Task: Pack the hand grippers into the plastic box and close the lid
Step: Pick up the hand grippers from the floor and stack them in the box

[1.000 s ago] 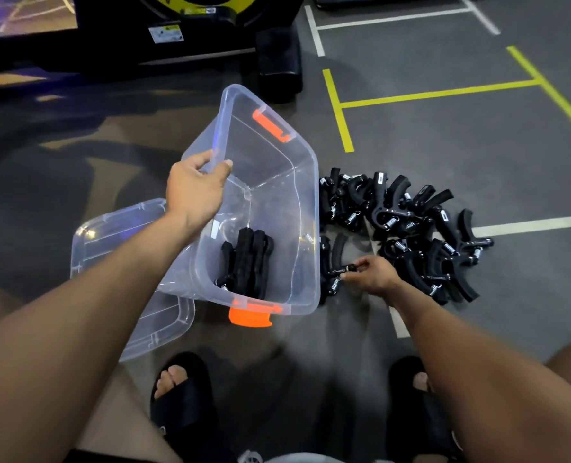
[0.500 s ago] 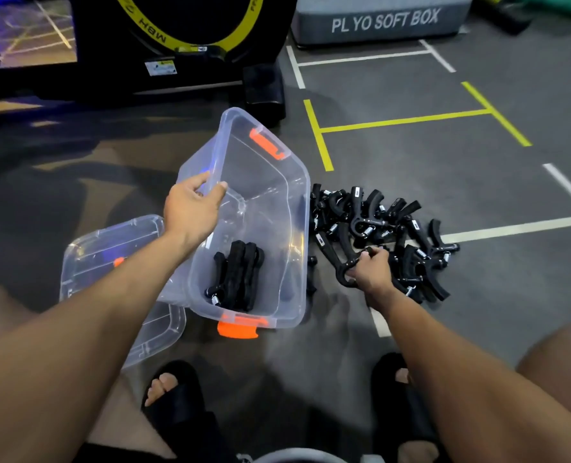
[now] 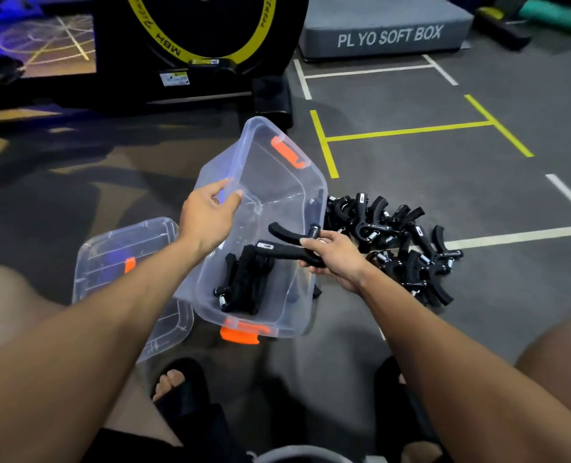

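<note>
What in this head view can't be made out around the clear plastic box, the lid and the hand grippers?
- Black hand grippers packed in the clear plastic box: their count; they overlap in one dark bundle.
- Pile of black hand grippers on the floor: count unclear; tangled, partly behind the right hand.
- Clear plastic lid: its near side, covered by the left forearm.
- Left hand: fingertips behind the box wall.

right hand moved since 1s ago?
Yes. The right hand left the floor pile, carrying a hand gripper leftward over the plastic box.
</note>
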